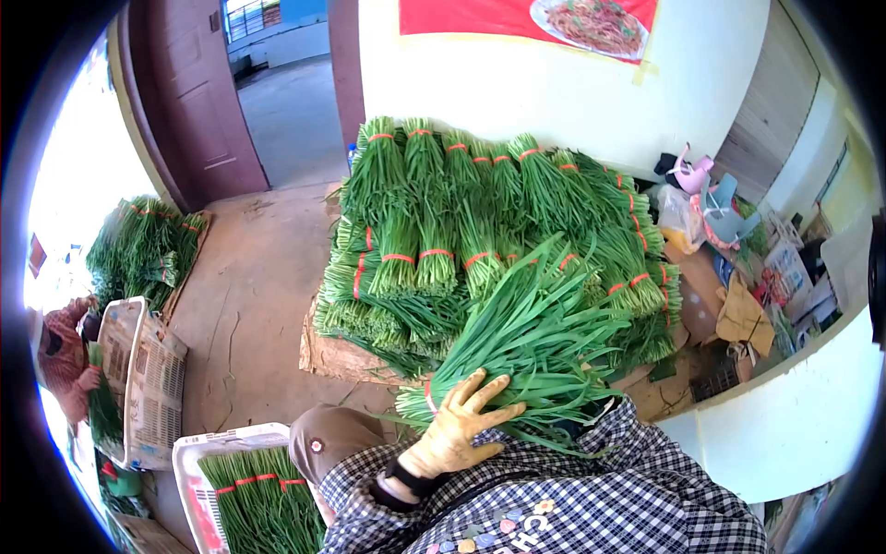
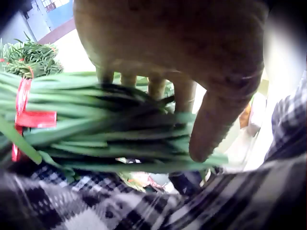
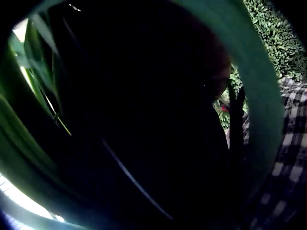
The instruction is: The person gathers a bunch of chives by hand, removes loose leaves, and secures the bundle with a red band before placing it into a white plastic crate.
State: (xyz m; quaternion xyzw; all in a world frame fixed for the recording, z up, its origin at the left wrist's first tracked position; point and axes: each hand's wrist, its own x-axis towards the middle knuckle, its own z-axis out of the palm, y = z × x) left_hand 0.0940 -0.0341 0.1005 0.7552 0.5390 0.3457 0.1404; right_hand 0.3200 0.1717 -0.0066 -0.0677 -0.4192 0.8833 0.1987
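Note:
My left hand [image 1: 461,427] lies with spread, fairly straight fingers on a bunch of garlic chives [image 1: 526,342] across my lap. In the left wrist view the fingers and thumb reach down over its green leaves [image 2: 96,124]. A red band [image 2: 23,115] binds the bunch near its pale stem end, left of the hand. Leaves cover my right hand in the head view. The right wrist view is mostly dark, with a sliver of the right hand [image 3: 219,72] between leaves [image 3: 261,96]; how its fingers lie I cannot tell.
A tall stack of banded chive bunches [image 1: 434,222] stands in front of me. At my left is a white crate [image 1: 189,448] holding bunches. Another person [image 1: 69,355] sits far left beside a second crate [image 1: 138,388]. Clutter and cardboard [image 1: 743,314] lie at right.

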